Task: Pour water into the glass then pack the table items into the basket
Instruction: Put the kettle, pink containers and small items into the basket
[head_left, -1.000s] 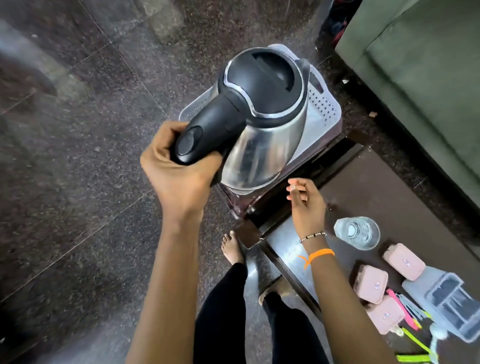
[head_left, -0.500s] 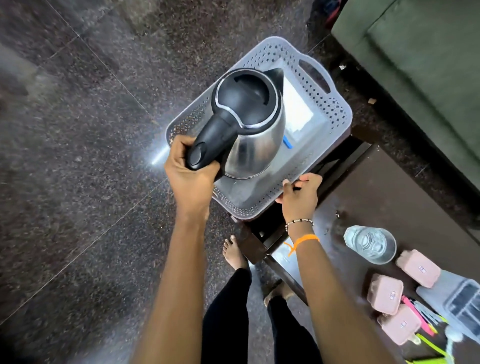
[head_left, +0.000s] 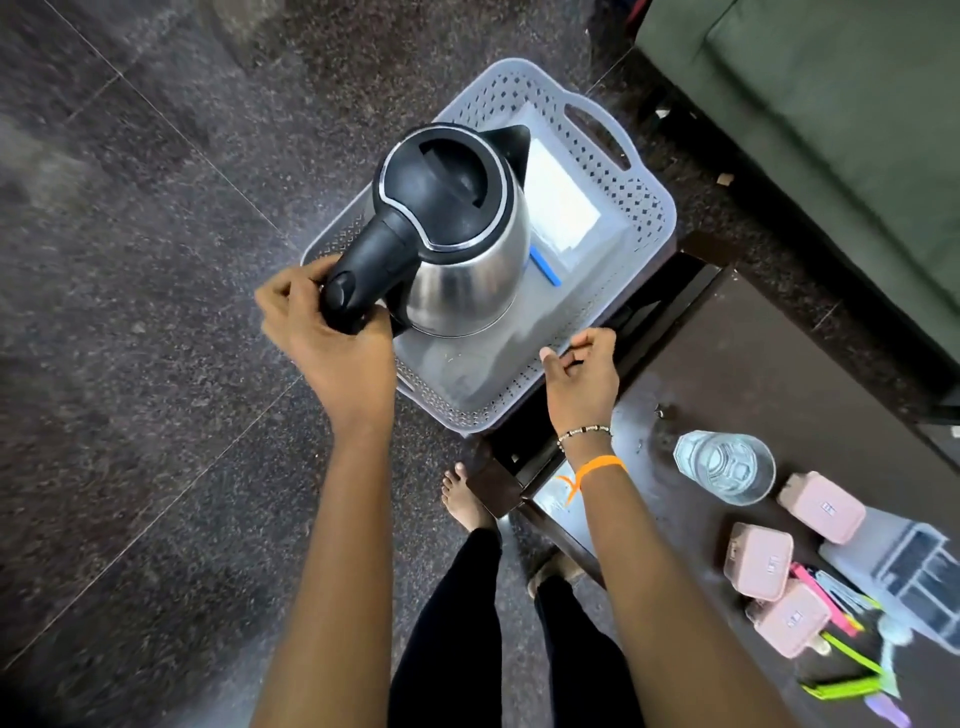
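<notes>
My left hand (head_left: 332, 343) grips the kettle (head_left: 457, 228) handle, right hand (head_left: 582, 379) pinching the basket (head_left: 639, 208) rim; an early release could tip it.

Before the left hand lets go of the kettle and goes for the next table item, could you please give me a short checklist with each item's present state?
1. Kettle seated upright inside the basket: ok, its base appears to rest on the basket floor.
2. Left hand free of the handle: not ok, it grips it.
3. Right hand steadying the basket: ok, its fingers are on the near rim.
4. Glass filled: ok, water shows in it.
5. Room left in the basket: ok, bare floor shows beside the kettle, though a flat white packet lies there.
6. Table items packed: not ok, the pink boxes are on the table.
</notes>
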